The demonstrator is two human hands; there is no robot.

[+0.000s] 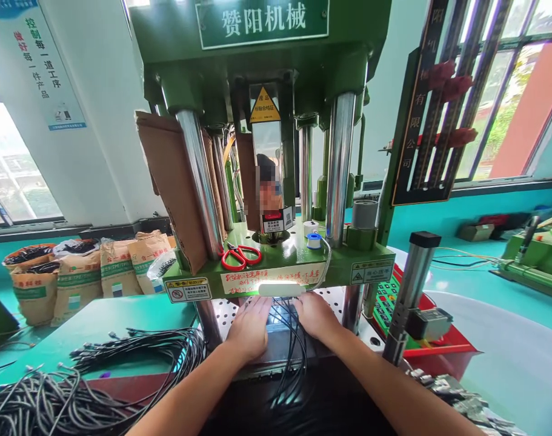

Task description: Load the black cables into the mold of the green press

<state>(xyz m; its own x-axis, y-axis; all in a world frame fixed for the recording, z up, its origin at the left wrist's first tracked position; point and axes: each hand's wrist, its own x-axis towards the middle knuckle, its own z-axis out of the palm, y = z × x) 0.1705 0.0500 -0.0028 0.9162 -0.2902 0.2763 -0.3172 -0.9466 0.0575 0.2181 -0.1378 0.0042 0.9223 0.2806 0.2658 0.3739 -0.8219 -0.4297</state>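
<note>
Under the press edge, left hand, right hand, flanking cables

both hands lay flat, palms down, under the green press: left hand and right hand either side of black cables that ran over the mold block. red scissors sat on the press ledge. cable bundle lay at left, sacks behind.
</note>
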